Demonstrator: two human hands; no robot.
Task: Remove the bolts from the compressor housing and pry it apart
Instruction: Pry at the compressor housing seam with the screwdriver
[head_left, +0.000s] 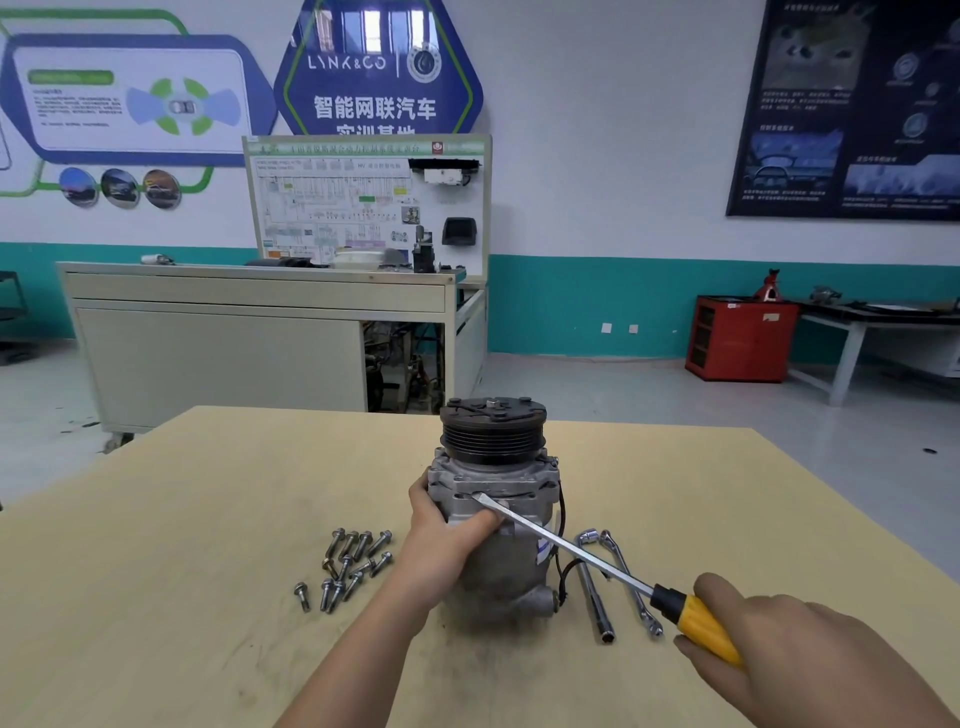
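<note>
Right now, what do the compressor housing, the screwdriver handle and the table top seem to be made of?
Compressor housing: probably cast aluminium, dull grey with a rough, matte, grimy skin.
Screwdriver handle: looks like hard plastic, glossy yellow with a black collar.
Table top: seems wood laminate or plywood, pale, smooth, faint grain, scuffed dark near the housing.

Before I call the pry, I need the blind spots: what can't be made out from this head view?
All in the head view:
- Whether the screwdriver tip is inside the compressor housing seam or only against it: too small.
- Housing's far side, and any bolts remaining there: hidden by its own body.
- Its left flank: covered by the left hand.
- Handle's end: wrapped by the right hand.
- Count of loose bolts: they overlap.
</note>
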